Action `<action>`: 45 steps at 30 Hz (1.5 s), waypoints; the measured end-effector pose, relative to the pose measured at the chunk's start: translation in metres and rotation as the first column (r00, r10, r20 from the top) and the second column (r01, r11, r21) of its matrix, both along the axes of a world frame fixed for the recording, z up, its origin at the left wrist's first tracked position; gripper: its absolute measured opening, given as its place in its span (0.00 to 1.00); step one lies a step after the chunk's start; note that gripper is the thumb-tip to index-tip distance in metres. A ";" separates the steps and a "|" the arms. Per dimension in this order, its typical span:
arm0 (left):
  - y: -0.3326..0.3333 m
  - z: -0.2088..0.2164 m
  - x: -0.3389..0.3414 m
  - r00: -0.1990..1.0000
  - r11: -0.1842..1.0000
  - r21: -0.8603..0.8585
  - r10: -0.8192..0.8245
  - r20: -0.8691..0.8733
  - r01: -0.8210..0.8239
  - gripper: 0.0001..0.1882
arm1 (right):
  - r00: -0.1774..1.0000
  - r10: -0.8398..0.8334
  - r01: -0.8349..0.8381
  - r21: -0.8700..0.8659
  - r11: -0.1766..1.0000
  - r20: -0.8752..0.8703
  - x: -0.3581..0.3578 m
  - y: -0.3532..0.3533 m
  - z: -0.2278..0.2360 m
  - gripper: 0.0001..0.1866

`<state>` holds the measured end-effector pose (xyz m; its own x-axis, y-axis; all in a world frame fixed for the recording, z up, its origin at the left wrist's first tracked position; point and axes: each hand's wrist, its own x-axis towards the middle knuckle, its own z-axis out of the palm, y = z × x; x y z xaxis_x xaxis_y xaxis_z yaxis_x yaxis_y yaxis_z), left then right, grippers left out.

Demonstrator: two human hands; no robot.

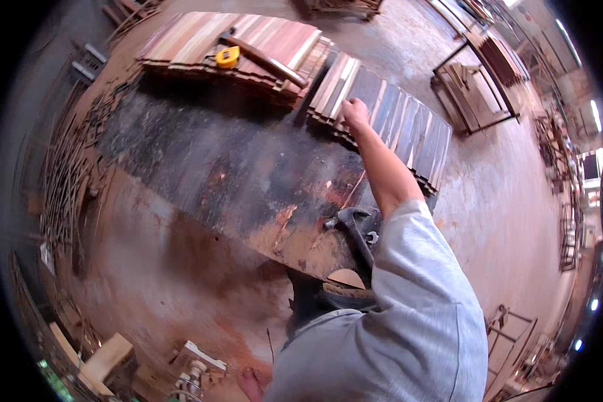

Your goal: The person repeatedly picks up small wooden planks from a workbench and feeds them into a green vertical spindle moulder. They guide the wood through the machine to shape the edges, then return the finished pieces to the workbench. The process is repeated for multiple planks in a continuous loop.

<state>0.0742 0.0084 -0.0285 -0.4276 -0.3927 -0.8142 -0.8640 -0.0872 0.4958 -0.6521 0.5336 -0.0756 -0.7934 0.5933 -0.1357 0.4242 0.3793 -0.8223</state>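
My right arm reaches far across a dark, scuffed workbench [201, 161]. At its end my right hand [356, 114] is closed, with the fingers curled down at the near side of a stack of wooden strips [409, 124]. Dark strips make up most of this stack, and paler ones lie at its left end. What the fingers grip is hidden under the hand. My left hand is out of sight. Below my right forearm, a hammer [358, 234] with a dark handle lies on the bench, partly covered by the sleeve.
Another stack of reddish and pale strips [248, 33] stands to the left, bearing a yellow tape measure [227, 57] and a wooden-handled hammer [264, 60]. Scrap sticks [70, 194] pile up at far left. A metal-framed cart [476, 87] stands at back right. Offcuts [107, 358] lie lower left.
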 end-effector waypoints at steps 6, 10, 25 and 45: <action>0.084 -0.041 0.095 0.804 0.839 0.002 0.522 -0.283 -0.544 0.10 | 0.928 0.341 -0.372 -0.372 0.851 -0.148 0.138 -0.127 0.088 0.17; 0.162 -0.035 0.184 0.854 0.792 -0.326 0.445 -0.271 -0.516 0.10 | 0.550 0.829 -0.753 -0.487 0.442 -0.098 0.315 -0.226 0.085 0.10; 0.512 -0.082 0.388 -0.811 -0.840 0.169 0.415 -0.413 -0.516 0.05 | -0.715 0.566 -0.674 -0.620 -0.401 0.410 0.652 -0.386 0.028 0.09; 0.575 0.015 0.606 -0.777 -0.988 -0.043 -0.088 -0.623 0.146 0.19 | -0.851 0.308 -0.524 -0.662 -0.536 0.425 0.883 -0.545 0.040 0.11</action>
